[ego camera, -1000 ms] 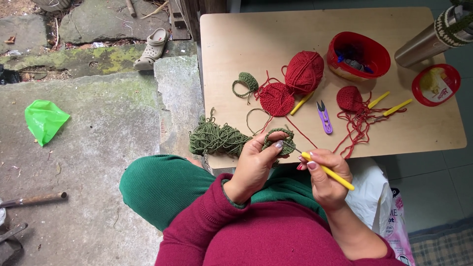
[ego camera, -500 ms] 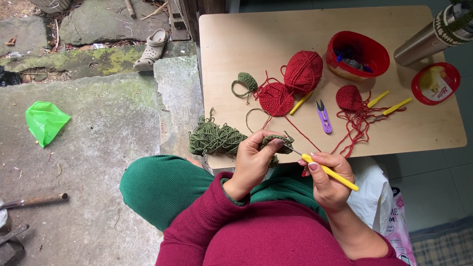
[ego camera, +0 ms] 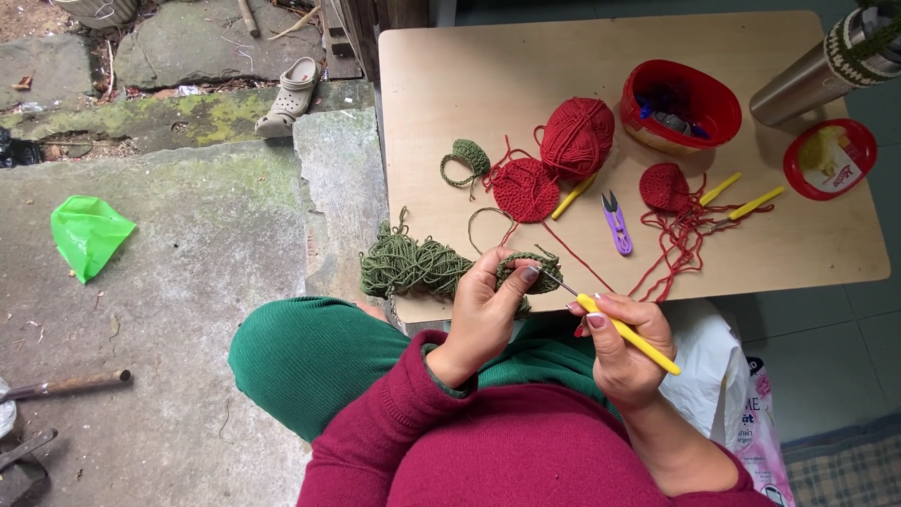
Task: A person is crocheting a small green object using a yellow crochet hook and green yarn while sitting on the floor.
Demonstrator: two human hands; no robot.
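Small green crochet piece (ego camera: 528, 270) pinched in left hand (ego camera: 483, 314) at table (ego camera: 450, 84) edge, yellow-handled hook (ego camera: 627, 332) gripped in right hand (ego camera: 624, 352), tip at the stitches; piece small, green yarn heap (ego camera: 408, 268) largely unused.

A white plastic bag (ego camera: 718, 376) with pink print (ego camera: 762, 427) is sitting by my right knee, under the table's edge. On the table's far right, a round red lid (ego camera: 832, 158) is lying face up, showing what may be a yellow-and-white label (ego camera: 828, 155).
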